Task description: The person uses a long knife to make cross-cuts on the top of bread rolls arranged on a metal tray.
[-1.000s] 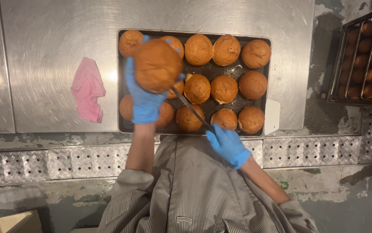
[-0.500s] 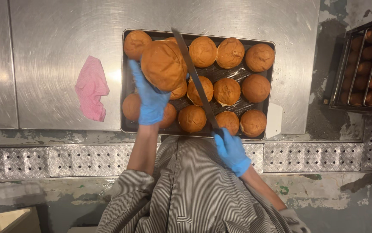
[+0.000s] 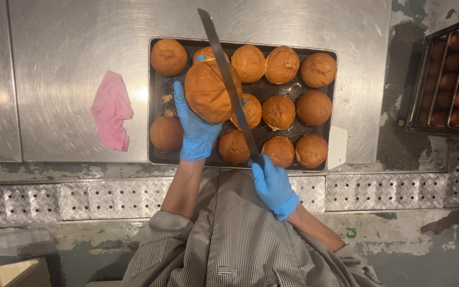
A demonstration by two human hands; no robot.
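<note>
1. The left hand, in a blue glove, is cupped around one large round bun and holds it lifted above the tray.
2. The right hand, also gloved in blue, is closed around the handle of a long knife. The blade runs away from that hand and lies against the right side of the held bun; I cannot tell whether it has entered the crust.
3. Just beneath and beyond both hands sits a dark perforated baking tray on the steel bench. Its other buns look whole and uncut, so by my reckoning nearly all the slicing is left.
4. Left of the left hand a crumpled pink cloth lies on the bench.
5. Far right of the right hand, a rack holds more buns.
</note>
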